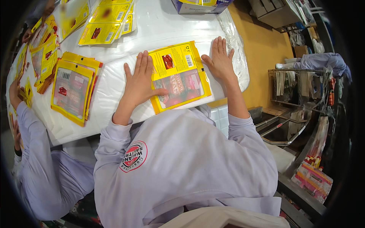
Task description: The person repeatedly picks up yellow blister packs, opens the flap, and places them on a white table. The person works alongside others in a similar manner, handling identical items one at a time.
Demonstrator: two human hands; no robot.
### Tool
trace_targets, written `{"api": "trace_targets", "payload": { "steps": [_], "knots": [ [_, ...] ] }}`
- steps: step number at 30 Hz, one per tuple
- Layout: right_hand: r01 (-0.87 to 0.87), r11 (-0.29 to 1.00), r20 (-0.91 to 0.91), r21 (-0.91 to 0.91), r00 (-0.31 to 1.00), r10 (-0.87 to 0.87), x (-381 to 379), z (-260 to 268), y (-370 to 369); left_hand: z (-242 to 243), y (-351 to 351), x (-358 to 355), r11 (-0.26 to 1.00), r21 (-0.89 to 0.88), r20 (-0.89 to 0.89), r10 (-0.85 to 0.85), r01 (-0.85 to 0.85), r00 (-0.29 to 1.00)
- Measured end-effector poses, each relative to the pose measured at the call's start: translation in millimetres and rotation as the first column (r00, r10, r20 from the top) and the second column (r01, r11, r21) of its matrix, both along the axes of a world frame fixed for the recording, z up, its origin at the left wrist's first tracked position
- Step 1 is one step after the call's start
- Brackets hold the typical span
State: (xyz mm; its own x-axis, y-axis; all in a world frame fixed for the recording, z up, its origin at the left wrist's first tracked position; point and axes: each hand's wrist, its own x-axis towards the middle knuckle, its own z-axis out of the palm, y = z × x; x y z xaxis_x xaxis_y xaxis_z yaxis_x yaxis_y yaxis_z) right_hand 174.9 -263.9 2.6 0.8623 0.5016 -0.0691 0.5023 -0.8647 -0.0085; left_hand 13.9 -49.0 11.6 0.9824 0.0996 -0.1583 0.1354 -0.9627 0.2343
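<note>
A yellow-edged plastic food pouch (178, 77) with a see-through lower window lies flat on the white plastic-covered table (114, 71), close to my body. My left hand (139, 79) is spread over its left edge, thumb across the window and fingers along the printed part. Just right of the pouch, my right hand (221, 58) rests flat on the table cover with its fingers pointing away from me and holds nothing. A stack of similar pouches (75, 88) lies left of my left hand. Beyond it, more yellow pouches (105, 22) are fanned out.
Further piles of pouches (44, 55) lie at the table's left side, where a co-worker's hand (14, 91) and sleeve show. A purple-and-white carton (199, 8) stands at the far edge. To the right are a wire rack (299, 69) and a metal trolley frame (282, 128).
</note>
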Motion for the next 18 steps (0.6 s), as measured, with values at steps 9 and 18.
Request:
{"api": "trace_targets", "payload": {
  "steps": [9, 18],
  "knots": [
    [-0.442, 0.874, 0.060, 0.199, 0.896, 0.440, -8.7, 15.9, 69.7, 5.8, 32.0, 32.1, 0.930, -0.327, 0.141, 0.221, -0.165, 0.965],
    [-0.075, 0.534, 0.092, 0.842, 0.996, -0.005, 97.4, 82.9, 68.6, 58.2, 79.5, 30.0, 0.809, -0.587, 0.732, 0.550, -0.037, 0.401]
  ]
}}
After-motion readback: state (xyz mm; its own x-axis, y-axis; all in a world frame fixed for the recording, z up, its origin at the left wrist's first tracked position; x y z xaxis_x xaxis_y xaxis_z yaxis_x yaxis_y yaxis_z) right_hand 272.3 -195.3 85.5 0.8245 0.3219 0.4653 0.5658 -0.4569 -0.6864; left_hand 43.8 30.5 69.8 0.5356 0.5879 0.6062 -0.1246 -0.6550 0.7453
